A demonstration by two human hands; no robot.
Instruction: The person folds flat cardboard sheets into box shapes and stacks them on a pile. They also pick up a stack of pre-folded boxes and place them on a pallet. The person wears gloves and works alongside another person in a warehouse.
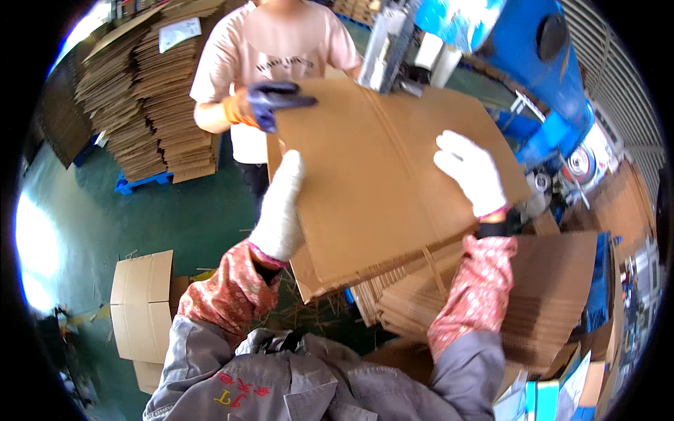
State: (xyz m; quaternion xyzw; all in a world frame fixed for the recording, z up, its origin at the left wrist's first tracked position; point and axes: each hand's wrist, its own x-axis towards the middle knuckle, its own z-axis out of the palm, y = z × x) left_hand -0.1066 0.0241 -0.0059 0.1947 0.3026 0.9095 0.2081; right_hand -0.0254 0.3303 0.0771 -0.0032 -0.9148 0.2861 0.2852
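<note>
A large flattened cardboard box lies tilted in front of me, its far edge beneath the head of a blue machine. My left hand, in a white knitted glove, grips its left edge; the fingers under the board are hidden. On the right part of the board my right hand, gloved alike, rests with its fingers stretched out and flat. Across from me a person's purple-gloved hand is at the far left corner of the same board.
Below the board, to the right, lies a pile of flattened cardboard. Tall cardboard stacks stand on a blue pallet at the far left. A folded carton is on the green floor, left of me. Scraps litter the floor.
</note>
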